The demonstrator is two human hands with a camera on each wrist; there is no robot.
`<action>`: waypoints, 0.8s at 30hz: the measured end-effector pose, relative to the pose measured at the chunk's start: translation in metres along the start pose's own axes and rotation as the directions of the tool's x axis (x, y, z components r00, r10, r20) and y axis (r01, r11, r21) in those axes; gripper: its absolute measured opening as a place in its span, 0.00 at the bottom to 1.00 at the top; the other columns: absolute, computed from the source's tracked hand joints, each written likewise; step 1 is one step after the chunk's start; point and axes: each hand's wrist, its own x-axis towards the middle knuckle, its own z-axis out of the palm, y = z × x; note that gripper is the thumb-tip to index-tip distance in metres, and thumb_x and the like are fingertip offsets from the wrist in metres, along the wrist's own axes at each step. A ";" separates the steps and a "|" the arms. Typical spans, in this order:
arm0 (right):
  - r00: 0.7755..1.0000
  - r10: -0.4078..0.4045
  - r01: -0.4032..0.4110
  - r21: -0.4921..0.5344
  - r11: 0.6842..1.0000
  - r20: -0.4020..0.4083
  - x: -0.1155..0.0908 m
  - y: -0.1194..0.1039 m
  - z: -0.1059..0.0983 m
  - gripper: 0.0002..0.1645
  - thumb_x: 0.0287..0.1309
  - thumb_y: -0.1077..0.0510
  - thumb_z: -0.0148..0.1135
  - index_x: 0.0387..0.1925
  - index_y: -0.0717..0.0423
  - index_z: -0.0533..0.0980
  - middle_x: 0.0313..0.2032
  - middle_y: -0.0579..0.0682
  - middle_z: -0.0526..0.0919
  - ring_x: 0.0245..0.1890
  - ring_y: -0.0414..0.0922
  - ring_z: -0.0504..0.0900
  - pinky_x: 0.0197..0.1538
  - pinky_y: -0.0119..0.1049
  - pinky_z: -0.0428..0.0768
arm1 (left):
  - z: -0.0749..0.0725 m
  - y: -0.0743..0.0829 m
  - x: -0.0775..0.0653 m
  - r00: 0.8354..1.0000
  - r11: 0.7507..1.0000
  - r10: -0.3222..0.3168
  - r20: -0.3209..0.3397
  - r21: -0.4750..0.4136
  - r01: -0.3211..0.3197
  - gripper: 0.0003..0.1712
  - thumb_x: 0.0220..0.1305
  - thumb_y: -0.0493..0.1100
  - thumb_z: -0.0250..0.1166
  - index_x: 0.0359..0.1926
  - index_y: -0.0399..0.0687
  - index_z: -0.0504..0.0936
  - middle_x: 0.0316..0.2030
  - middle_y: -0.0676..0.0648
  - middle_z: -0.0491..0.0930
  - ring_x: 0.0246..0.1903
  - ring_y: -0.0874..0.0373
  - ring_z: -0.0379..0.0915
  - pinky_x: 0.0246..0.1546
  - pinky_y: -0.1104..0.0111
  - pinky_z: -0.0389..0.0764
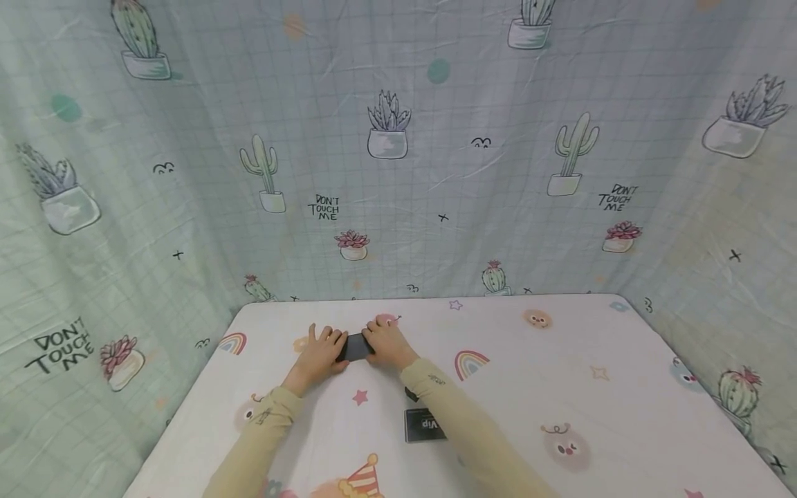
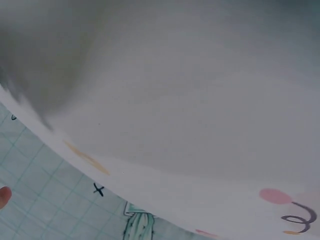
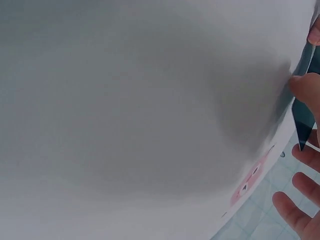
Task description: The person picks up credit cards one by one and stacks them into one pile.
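Both hands hold a dark grey, flat, card-like rectangle close over the far left part of the table. My left hand grips its left end, thumb on the near side. At the opposite end, my right hand pinches it. In the right wrist view, a thumb lies across the dark card-like piece, whose pointed corner shows beside the fingers. Only one fingertip of the left hand appears in the left wrist view.
A black card printed "Vip" lies on the table, partly covered by the right sleeve. Just beyond it, a small black item peeks out from under that forearm. The white patterned tabletop meets a cactus-print curtain at the back and sides.
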 end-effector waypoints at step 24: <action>1.000 -0.031 0.030 -0.029 0.999 -0.002 -0.009 0.007 -0.010 0.36 0.44 0.37 0.61 0.54 0.48 0.69 0.50 0.45 0.72 0.52 0.43 0.67 0.56 0.38 0.68 | -0.008 0.005 -0.005 0.999 0.996 -0.023 -0.026 -0.085 0.020 0.36 0.49 0.59 0.62 0.56 0.42 0.70 0.47 0.45 0.74 0.50 0.48 0.64 0.54 0.39 0.56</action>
